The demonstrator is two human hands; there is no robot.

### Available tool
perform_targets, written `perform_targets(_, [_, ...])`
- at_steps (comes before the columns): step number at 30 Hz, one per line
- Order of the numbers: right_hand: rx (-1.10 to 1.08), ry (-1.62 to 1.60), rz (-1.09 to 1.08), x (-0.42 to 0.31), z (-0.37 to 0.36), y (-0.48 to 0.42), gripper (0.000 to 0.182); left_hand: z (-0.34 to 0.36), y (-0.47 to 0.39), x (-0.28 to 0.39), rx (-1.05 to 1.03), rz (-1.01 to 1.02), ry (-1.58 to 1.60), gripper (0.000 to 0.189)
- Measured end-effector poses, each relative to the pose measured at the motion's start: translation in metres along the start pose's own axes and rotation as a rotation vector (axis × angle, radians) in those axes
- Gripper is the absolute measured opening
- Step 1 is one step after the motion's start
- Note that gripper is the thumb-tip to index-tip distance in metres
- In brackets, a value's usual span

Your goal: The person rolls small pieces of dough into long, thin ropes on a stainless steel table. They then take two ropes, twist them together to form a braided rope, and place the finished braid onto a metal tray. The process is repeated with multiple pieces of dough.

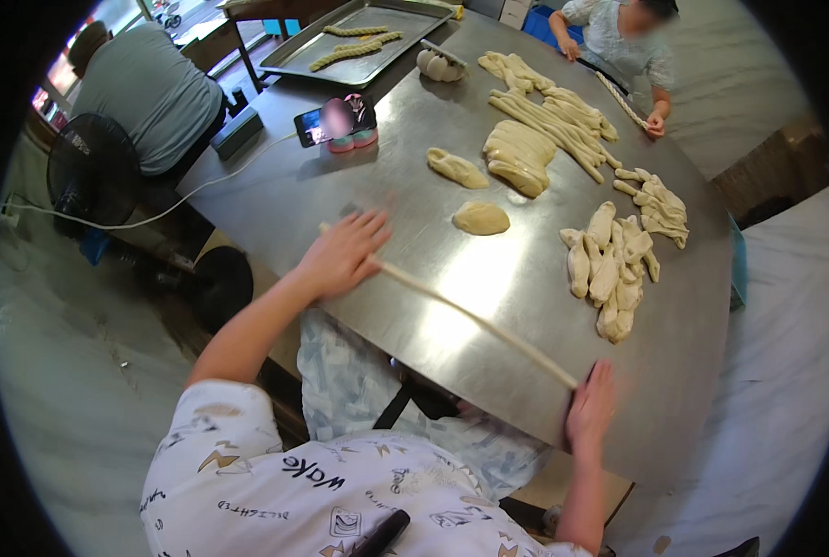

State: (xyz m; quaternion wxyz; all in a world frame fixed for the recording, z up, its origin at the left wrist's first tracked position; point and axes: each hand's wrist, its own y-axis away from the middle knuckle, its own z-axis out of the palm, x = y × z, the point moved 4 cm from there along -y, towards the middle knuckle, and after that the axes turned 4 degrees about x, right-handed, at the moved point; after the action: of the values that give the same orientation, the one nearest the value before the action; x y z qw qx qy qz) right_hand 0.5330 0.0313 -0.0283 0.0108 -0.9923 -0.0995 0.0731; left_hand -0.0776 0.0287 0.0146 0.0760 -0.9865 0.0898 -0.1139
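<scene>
A long thin dough rope (480, 323) lies slantwise across the steel table (400, 327) in front of me. My left hand (344, 254) rests palm down over the rope's left end, fingers extended; a short tip shows beyond it. At the other end, my right hand (592, 407) lies flat against the rope near the table's front edge, slightly blurred. How the rope sits under each palm is hidden. Beyond the rope are a smooth oval dough piece (481, 218) and a folded one (457, 168). Several elongated dough pieces (606, 268) are heaped to the right.
A large dough slab (520, 157) and dough strips (553, 125) lie farther back. Across the table, a person (620, 49) holds a twisted dough rope (622, 102). A metal tray (296, 64) bears braided dough. A propped phone (337, 122) trails a white cable (236, 177) leftwards, near a fan (94, 170).
</scene>
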Motion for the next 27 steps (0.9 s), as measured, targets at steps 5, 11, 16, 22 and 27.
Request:
perform_targets(5, [0.016, 0.007, 0.068, -0.028, -0.008, 0.006, 0.072, -0.003, -0.004, 0.016, -0.067, -0.096, -0.235, 0.067])
perform_targets(11, [0.364, -0.260, -0.350, -0.231, -0.035, -0.103, 0.055, 0.019, -0.060, 0.090, 0.163, 0.138, 0.624, 0.063])
perform_targets(16, [0.109, -0.285, -0.475, -0.310, 0.021, -0.072, 0.059, 0.042, -0.036, 0.128, -0.076, 0.108, 0.086, 0.064])
perform_targets(22, [0.164, -0.040, -0.390, -0.283, -0.003, -0.091, 0.061, 0.028, -0.025, 0.109, 0.214, 0.046, -0.087, 0.067])
perform_targets(27, [-0.087, -0.061, -0.469, -0.257, -0.020, -0.060, 0.064, 0.028, -0.030, 0.069, 0.080, -0.031, -0.032, 0.066])
